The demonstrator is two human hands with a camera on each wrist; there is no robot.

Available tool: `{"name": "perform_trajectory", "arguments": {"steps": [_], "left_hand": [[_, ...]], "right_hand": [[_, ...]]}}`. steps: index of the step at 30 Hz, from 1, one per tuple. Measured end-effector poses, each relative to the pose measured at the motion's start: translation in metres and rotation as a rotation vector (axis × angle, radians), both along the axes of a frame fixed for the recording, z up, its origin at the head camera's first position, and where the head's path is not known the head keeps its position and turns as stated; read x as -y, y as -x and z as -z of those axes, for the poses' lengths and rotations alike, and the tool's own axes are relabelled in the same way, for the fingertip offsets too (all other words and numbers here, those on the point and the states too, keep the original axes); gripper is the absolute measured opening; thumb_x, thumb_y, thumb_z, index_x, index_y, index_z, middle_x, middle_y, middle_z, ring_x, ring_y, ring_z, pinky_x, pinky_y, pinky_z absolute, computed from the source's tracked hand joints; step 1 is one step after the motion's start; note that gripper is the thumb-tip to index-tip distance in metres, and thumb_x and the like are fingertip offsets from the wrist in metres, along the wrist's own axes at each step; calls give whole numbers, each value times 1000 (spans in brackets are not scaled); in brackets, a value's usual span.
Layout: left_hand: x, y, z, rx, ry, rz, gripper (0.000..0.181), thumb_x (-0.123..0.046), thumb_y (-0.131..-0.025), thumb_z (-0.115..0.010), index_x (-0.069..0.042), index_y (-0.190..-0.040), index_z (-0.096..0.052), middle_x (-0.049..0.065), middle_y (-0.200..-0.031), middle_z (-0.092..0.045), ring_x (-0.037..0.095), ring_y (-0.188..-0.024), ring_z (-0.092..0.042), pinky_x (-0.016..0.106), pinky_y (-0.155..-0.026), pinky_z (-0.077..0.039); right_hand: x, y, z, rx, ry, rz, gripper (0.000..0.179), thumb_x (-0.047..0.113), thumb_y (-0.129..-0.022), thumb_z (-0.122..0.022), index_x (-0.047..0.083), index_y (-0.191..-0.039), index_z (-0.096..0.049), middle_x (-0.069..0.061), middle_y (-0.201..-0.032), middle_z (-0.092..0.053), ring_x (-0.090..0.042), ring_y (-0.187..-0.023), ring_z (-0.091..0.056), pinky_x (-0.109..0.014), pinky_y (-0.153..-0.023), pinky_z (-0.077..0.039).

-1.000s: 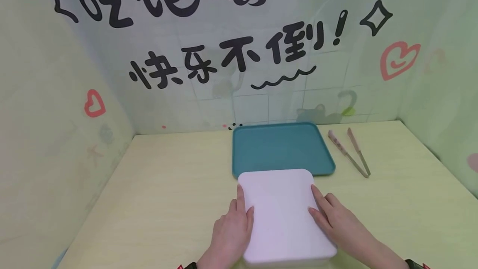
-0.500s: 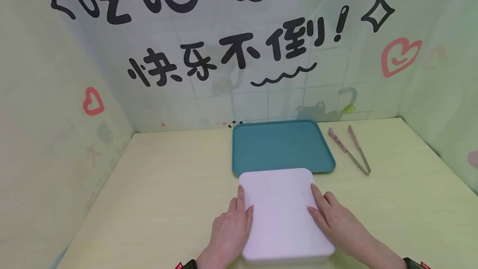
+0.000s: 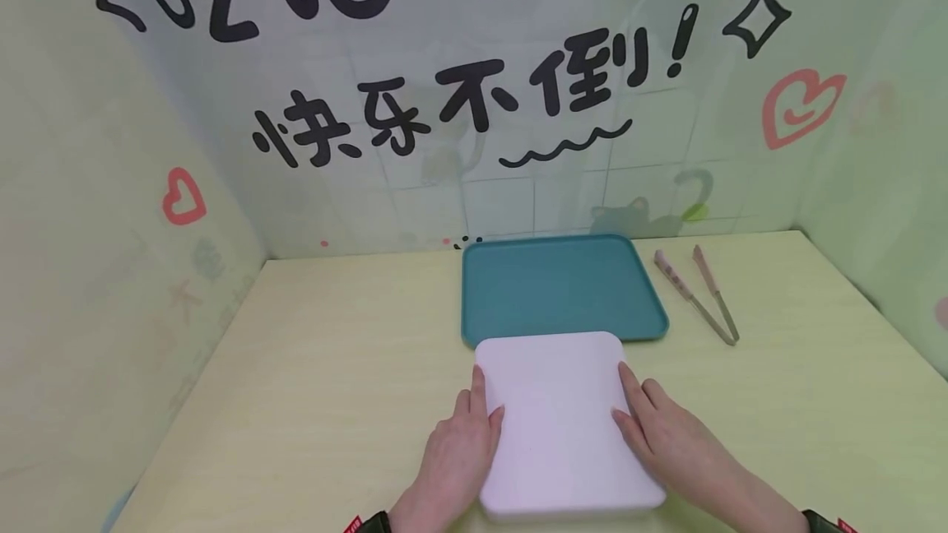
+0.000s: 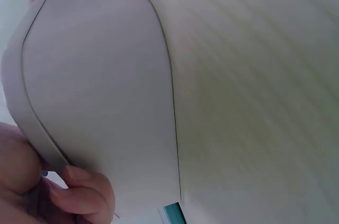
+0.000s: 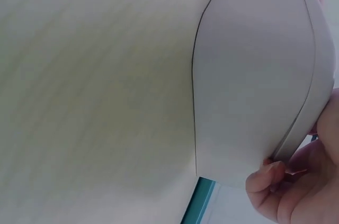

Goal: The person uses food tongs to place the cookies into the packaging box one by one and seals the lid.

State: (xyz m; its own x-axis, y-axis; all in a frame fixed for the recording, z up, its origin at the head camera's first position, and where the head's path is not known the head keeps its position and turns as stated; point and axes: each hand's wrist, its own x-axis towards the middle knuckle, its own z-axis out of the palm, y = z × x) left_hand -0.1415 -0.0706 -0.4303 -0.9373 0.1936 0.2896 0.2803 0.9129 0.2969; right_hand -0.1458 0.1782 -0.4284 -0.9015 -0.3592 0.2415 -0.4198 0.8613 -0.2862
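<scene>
A white rectangular box stands on the table, its smooth lid facing up. My left hand grips the lid's left side, thumb along the top and index finger along the edge. On the opposite side my right hand holds the lid the same way. In the left wrist view, curled fingertips sit at the lid's rim, against the box wall. Curled fingers also hook at the rim in the right wrist view, where a thin seam parts lid from box wall. The inside of the box is hidden.
Behind the box lies a teal tray, its near edge partly covered by the box in the head view. Tongs with pinkish handles lie spread to the tray's right. Printed cloth walls enclose the pale wooden table at back and sides.
The head view has tipped slightly, so the tray and tongs appear a little higher. Both hands keep their hold on the lid, with no clear movement of the box.
</scene>
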Motion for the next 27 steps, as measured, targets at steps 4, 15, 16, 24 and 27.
{"name": "perform_trajectory", "arguments": {"steps": [4,15,16,24,27], "left_hand": [[0,-1,2,-39,-6,-3,54,-20,-88,-57,9,-129,-39,10,-79,-46,19,-35,-34,32,-37,-33],[-2,2,-1,-78,65,49,52,-18,-89,-56,13,-127,-37,11,-74,-46,15,-35,-34,28,-35,-30],[-2,3,-2,-72,67,50,52,-18,-89,-56,13,-127,-37,11,-73,-45,15,-35,-33,28,-35,-30],[-5,3,-6,15,85,46,51,-17,-91,-53,14,-128,-35,12,-73,-45,14,-38,-33,28,-36,-31],[-7,2,-7,20,116,31,51,-19,-91,-53,13,-128,-37,10,-70,-45,15,-38,-34,29,-37,-32]], "right_hand": [[-1,-1,0,-16,-46,-20,54,16,-88,-57,-10,-131,-37,-11,-92,-48,-17,-70,-49,-33,-65,-45],[-6,4,-1,-121,-147,-108,53,14,-87,-55,-15,-128,-37,-18,-93,-52,-23,-71,-54,-35,-62,-46],[-6,5,-1,-120,-152,-116,53,14,-87,-54,-14,-128,-36,-17,-92,-51,-22,-69,-53,-35,-61,-45],[-3,3,-4,-16,-109,-53,53,13,-88,-54,-12,-131,-35,-13,-86,-52,-18,-58,-49,-34,-57,-43],[-2,1,-5,81,-30,26,55,18,-90,-53,-8,-134,-33,-12,-86,-54,-20,-57,-51,-37,-59,-44]]}}
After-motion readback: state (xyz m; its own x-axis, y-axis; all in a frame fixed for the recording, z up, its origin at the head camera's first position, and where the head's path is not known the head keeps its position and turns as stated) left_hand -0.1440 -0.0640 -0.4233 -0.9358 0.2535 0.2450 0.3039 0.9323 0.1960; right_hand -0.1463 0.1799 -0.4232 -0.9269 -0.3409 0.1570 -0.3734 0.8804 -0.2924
